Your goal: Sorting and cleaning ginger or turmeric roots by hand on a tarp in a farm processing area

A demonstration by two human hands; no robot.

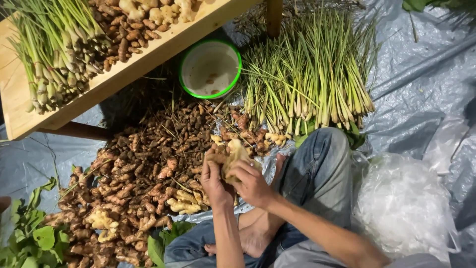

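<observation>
Both hands gripped one pale knobbly ginger root [234,155] above the lap: left hand [214,179] clasped round its lower side, right hand [251,182] closed on its front. Just beside them lay a brown heap of turmeric and ginger rhizomes [144,173] on grey plastic sheeting [421,79]. A green-rimmed white bowl [210,68] and bundled lemongrass stalks [312,74] sat beyond.

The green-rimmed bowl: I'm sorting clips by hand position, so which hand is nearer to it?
Left. The left hand is below the bowl, almost straight under it; the right hand is lower and further right. Both hold a ginger piece.
</observation>
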